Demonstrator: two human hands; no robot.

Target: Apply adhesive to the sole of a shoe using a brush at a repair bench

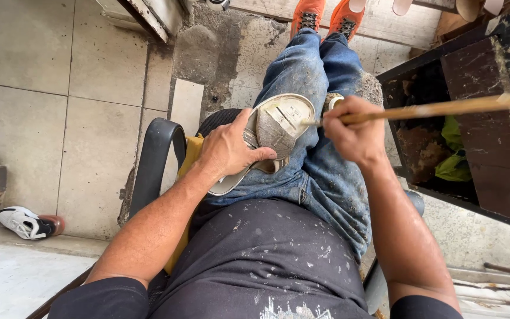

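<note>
Grey-white shoe sole (278, 127) lay on my lap, on the blue jeans (326, 177), underside up. Its long axis ran diagonally, toe end pointing up & right toward my knees, heel end down-left toward the chair arm (154, 159). My left hand (228, 150) was clamped on the sole's mid part, thumb pressed across the top, fingers wrapped under; index stretched along the upper edge. My right hand (355, 130) was closed round a long wooden stick (444, 108), w/ the stick running nearly horizontal, handle end out to the right past the dark wooden box (491, 159); its tip touched the sole near the toe end. Hands were apart, sole between them. Orange shoes (326, 16) sat on my feet, far end of the legs. White sneaker (25, 221) lay on the tiled floor (60, 88), well apart, to my left.
</note>
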